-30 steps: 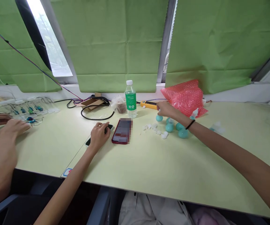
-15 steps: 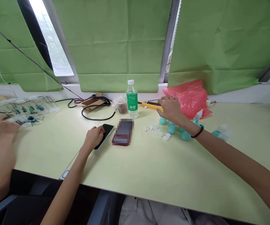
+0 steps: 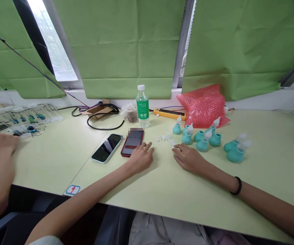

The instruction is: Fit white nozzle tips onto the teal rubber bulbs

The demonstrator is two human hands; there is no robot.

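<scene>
My left hand point(image 3: 141, 158) lies low over the table, fingers apart and holding nothing, just right of a red-cased phone point(image 3: 130, 149) with a lit timer screen. My right hand point(image 3: 189, 156) rests on the table with fingers stretched out, its fingertips at the edge of some small white scraps point(image 3: 166, 139). Beyond and right of that hand stand several teal squeeze bulbs point(image 3: 202, 145), some with clear white pointed tips and some with open necks. Two more teal bulbs point(image 3: 235, 156) with tips lean over farther right.
A pale-cased phone point(image 3: 106, 148) lies at left. Behind are a water bottle point(image 3: 143, 110), a bagged cup point(image 3: 131, 114), a yellow tool point(image 3: 169, 114), red bubble wrap point(image 3: 204, 109) and a black cable point(image 3: 103, 128). Another person's hand point(image 3: 2, 143) is far left, near clear-plastic parts point(image 3: 30, 119).
My left hand has left the pale phone and moved right, past the red phone. My right hand has come back from the yellow tool toward me, uncovering the teal bulbs.
</scene>
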